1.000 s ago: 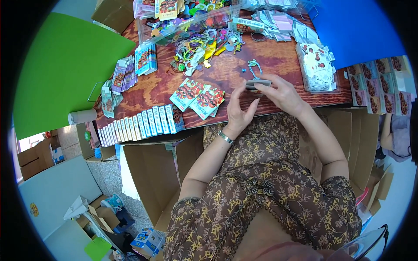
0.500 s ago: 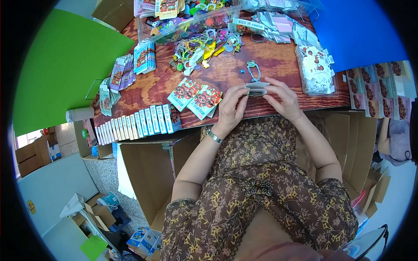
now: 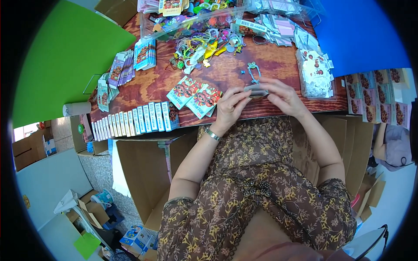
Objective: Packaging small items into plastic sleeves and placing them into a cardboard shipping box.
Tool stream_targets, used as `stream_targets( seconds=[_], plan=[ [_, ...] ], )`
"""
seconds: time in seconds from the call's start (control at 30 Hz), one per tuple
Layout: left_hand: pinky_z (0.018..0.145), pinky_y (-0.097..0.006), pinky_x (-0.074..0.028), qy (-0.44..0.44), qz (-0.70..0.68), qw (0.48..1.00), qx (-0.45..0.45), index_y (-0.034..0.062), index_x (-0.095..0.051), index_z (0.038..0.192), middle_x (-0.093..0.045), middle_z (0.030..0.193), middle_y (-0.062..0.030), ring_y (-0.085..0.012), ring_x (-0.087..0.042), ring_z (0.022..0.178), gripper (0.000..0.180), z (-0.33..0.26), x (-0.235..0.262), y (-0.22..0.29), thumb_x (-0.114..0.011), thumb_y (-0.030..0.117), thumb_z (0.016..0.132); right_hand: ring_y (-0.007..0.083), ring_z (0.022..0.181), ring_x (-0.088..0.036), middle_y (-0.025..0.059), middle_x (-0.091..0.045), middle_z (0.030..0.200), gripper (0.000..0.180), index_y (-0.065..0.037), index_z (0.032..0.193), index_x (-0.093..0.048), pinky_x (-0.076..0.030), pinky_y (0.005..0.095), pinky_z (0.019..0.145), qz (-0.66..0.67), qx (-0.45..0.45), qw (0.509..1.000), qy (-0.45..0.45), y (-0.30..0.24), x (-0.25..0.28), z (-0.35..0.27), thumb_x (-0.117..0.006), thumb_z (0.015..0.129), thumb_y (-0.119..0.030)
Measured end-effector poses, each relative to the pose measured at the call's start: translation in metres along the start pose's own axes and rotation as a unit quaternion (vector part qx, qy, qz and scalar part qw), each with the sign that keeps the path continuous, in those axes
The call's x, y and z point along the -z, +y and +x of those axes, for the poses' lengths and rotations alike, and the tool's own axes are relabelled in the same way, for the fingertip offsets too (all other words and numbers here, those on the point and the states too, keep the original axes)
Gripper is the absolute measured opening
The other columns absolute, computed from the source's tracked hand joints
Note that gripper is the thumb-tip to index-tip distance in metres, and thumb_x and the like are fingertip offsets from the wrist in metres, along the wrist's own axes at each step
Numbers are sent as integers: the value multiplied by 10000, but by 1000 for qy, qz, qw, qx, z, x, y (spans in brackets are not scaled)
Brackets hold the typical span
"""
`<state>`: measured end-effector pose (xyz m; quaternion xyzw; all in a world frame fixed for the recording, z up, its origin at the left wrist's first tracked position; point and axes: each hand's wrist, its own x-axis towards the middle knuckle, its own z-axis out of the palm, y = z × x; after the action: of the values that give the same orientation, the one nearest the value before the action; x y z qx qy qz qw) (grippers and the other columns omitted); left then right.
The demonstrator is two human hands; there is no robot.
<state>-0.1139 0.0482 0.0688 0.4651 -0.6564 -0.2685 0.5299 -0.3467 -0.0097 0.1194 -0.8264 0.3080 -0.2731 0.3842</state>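
A small flat carton (image 3: pixel 256 92), pale on its visible side, is held near the table's front edge. My left hand (image 3: pixel 230 106) pinches its left end between thumb and fingers. At the other end, my right hand (image 3: pixel 285 99) has its fingers over the top and its thumb below, closed on the carton. What the carton contains is hidden. Just beyond it lies a light blue cord bracelet (image 3: pixel 253 72), with a tiny dark blue piece (image 3: pixel 243 72) beside it. To the left, printed cartons (image 3: pixel 203 100) lie flat, overlapping.
A row of upright cartons (image 3: pixel 138 121) lines the front left edge. Behind are a tangled heap of colourful cords and charms (image 3: pixel 200 50) and a clear plastic bin (image 3: pixel 191 24). A tray of small printed cards (image 3: pixel 314 71) stands right; open cardboard boxes (image 3: pixel 141 174) sit below the table.
My right fingers have shifted over the top of the carton, straighter than before. The carton stays in nearly the same place, and the whole view has tilted slightly.
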Motion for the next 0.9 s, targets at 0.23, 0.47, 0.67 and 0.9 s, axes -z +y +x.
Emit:
stream_targets(
  seconds=[0.23, 0.47, 0.67, 0.9],
  plan=[
    [737, -319, -576, 7, 13, 1000, -9, 61, -764, 1081, -690, 1041, -99, -230, -697, 911, 274, 1, -2, 3, -796, 6, 814, 159, 961, -635, 67, -695, 1042, 177, -18, 1086, -719, -505, 323, 822, 99, -93, 986, -99, 6, 23, 42, -602, 1004, -121],
    [723, -322, -575, 12, 10, 1000, -16, 57, -759, 1060, -683, 1035, -99, -233, -698, 895, 252, -3, -1, 1, -798, 11, 816, 151, 976, -628, 54, -658, 990, 172, -53, 1095, -745, -498, 307, 843, 112, -76, 980, -143, -3, 31, 44, -675, 969, -146],
    [727, -323, -575, 5, 11, 999, -40, 70, -761, 1068, -681, 1039, -97, -240, -702, 896, 259, 2, 1, 0, -800, 20, 818, 149, 1094, -617, 57, -673, 1135, 212, -40, 1167, -701, -493, 305, 907, 244, -174, 950, -85, 4, 37, 36, -662, 971, -113],
    [726, -323, -574, -5, -1, 999, -38, 73, -760, 1079, -681, 1031, -95, -238, -700, 890, 268, 1, 0, -3, -802, 28, 819, 111, 974, -632, 34, -668, 1083, 213, -29, 1139, -673, -511, 282, 843, 85, -141, 981, -107, 4, 29, 39, -634, 930, -17]
  ],
)
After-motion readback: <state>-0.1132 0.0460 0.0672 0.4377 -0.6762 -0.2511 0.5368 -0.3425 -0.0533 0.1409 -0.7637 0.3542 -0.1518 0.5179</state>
